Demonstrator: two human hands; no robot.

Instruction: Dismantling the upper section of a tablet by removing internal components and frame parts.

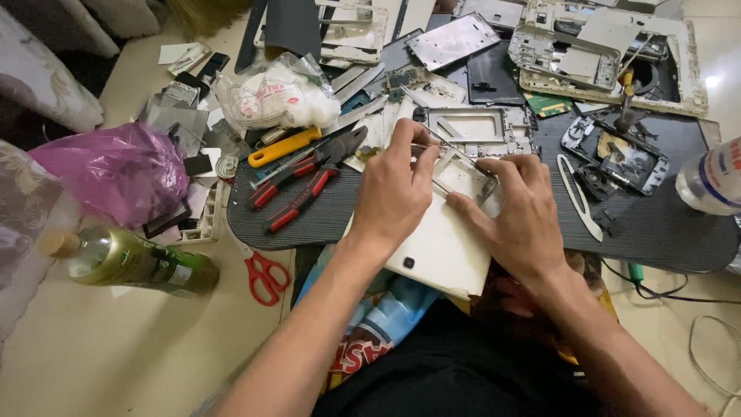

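A white flat device shell lies tilted on the near edge of a dark ribbed work board. My left hand rests on its upper left part and pinches a thin metal tool that points right across the shell's top. My right hand presses down on the shell's right side, fingers spread toward the tool's tip. Both forearms reach in from the bottom of the view.
Red-handled pliers and an orange-handled tool lie left of my hands. Red scissors, a green bottle and a purple bag sit at the left. Several stripped frames and boards crowd the back. A clear bottle lies right.
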